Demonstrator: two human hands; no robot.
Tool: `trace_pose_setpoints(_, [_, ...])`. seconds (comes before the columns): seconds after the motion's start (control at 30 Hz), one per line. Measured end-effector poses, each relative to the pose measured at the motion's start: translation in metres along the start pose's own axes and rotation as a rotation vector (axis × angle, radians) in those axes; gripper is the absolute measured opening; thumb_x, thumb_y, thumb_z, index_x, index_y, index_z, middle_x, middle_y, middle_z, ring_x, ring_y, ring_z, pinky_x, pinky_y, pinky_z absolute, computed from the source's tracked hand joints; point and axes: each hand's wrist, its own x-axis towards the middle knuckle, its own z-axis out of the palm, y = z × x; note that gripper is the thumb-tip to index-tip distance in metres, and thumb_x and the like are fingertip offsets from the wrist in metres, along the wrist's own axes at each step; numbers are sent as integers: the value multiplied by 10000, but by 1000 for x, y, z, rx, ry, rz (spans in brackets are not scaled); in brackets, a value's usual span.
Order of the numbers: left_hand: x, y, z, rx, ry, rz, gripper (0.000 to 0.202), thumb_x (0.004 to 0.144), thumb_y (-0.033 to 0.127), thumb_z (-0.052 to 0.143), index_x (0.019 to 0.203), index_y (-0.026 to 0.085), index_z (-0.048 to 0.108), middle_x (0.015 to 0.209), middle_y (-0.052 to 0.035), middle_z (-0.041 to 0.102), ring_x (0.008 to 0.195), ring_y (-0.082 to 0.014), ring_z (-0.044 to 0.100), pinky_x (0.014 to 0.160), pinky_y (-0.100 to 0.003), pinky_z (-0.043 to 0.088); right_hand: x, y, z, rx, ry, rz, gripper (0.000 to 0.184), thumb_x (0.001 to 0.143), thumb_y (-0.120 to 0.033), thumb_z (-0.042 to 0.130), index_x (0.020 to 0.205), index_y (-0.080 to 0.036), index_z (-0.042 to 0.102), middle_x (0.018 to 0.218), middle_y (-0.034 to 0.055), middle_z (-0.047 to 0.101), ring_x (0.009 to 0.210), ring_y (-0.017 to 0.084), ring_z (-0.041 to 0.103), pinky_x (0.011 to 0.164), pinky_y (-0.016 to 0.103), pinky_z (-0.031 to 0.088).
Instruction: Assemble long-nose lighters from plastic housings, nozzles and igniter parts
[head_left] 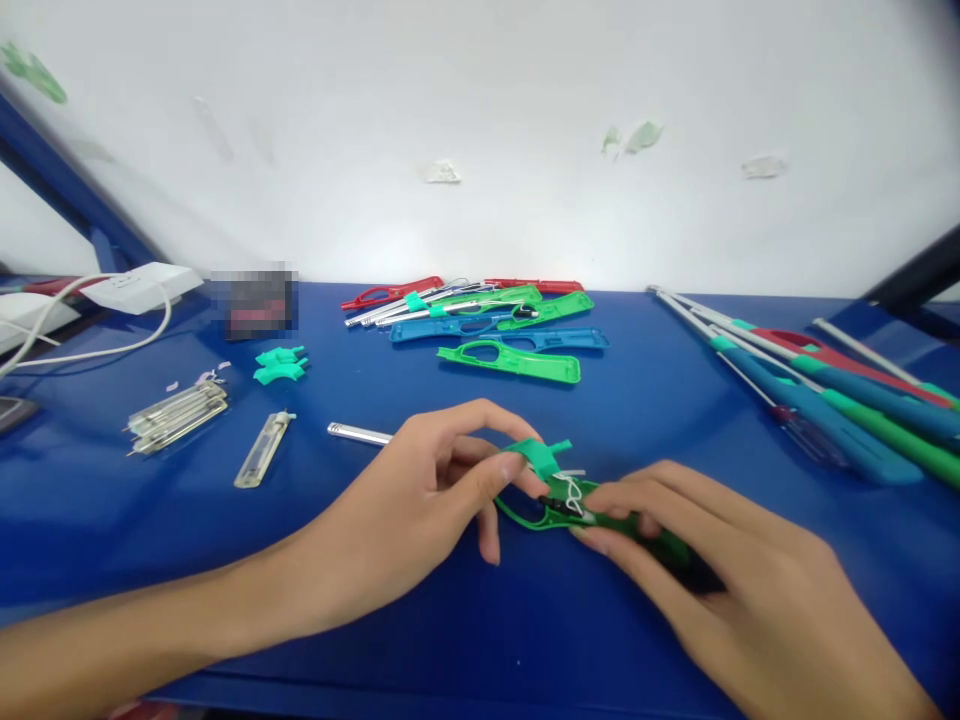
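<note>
Between the thumb and fingers of my left hand [442,475] is a small teal lighter trigger [541,458], held just above a green lighter shell half [529,519]. My right hand [720,550] grips that shell at its handle end, thumb at the near side and fingers over the top. White looped wire [573,494] and a black part [559,505] sit in the shell, partly covered by my fingers. A silver tube [360,433] sticks out to the left behind my left hand. Much of the shell's right end is hidden by my right hand.
Behind lie green, blue and red shell halves [517,362] with silver tubes. At left are loose teal triggers [280,364], clear fuel tanks [180,415], a single tank [262,450] and a white cable [97,358]. Several long lighters [825,385] are piled at right. A white wall [525,90] stands behind.
</note>
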Motion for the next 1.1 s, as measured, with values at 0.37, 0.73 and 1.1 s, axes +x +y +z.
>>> trace_pose_setpoints(0.37, [0, 3, 2, -87, -8, -81, 157, 1192, 339, 696, 1228, 192, 734, 1048, -64, 909, 553, -86, 739, 481, -188, 426, 6, -7, -2, -75, 36, -28, 404, 1268, -537, 477, 1037, -326, 732, 929, -82, 841, 750, 140, 829, 670, 348, 592])
trace_pose_setpoints(0.73, [-1, 7, 2, -177, -25, -138, 211, 1217, 407, 697, 1262, 201, 700, 833, 22, 864, 491, -23, 661, 409, -129, 282, 8, -9, -3, -123, 45, -100, 368, 1298, -455, 436, 1096, -336, 719, 968, -98, 842, 808, 98, 836, 742, 299, 573])
trace_pose_setpoints(1.1, [-1, -4, 1, -102, -39, -143, 165, 1231, 399, 660, 1281, 256, 726, 1132, 9, 877, 587, -47, 791, 408, -118, 360, 6, -6, -3, -180, 26, -156, 449, 1295, -284, 402, 1080, -297, 797, 941, -33, 854, 756, 134, 833, 646, 323, 573])
